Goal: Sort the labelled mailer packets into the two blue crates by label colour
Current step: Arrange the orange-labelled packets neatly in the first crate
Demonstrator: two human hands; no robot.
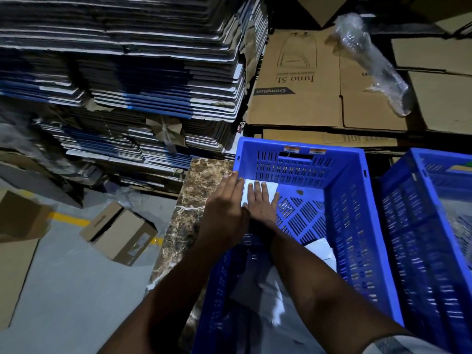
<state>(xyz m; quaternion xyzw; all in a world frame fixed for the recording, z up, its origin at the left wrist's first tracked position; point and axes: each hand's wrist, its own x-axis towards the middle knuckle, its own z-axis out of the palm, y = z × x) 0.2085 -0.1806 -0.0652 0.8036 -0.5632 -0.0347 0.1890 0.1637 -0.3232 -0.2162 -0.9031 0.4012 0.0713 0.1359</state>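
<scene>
1. Both hands reach into the near blue crate (352, 226) at its far left corner; the crate sits on a marbled brown slab (189, 208).
2. Left hand (224, 208): fingers straight and together, lying along the crate's left wall next to a white mailer packet (270, 189); it grasps nothing that shows; whether it touches the packet, cannot tell.
3. Right hand (260, 203): flat, fingers spread and straight, pressing down on the white mailer packet; released, not clenched.
4. That packet lies flat on the crate floor in the far left corner, mostly covered by the right hand; label colour not visible.
5. More white packets (319, 249) lie in the near part of the same crate, partly under the forearms; labels not readable.
6. Second blue crate (434, 226) stands just beside the first on the right, walls close together; contents blurred.
7. Background: tall stack of flattened cartons (127, 72) at left; brown flat cardboard (306, 80) printed "Juno 5L" behind the crates; a roll of bubble wrap (375, 65) on it.
8. Small cardboard box (120, 233) on the grey floor at left, tilted, near a yellow floor line (69, 218).
</scene>
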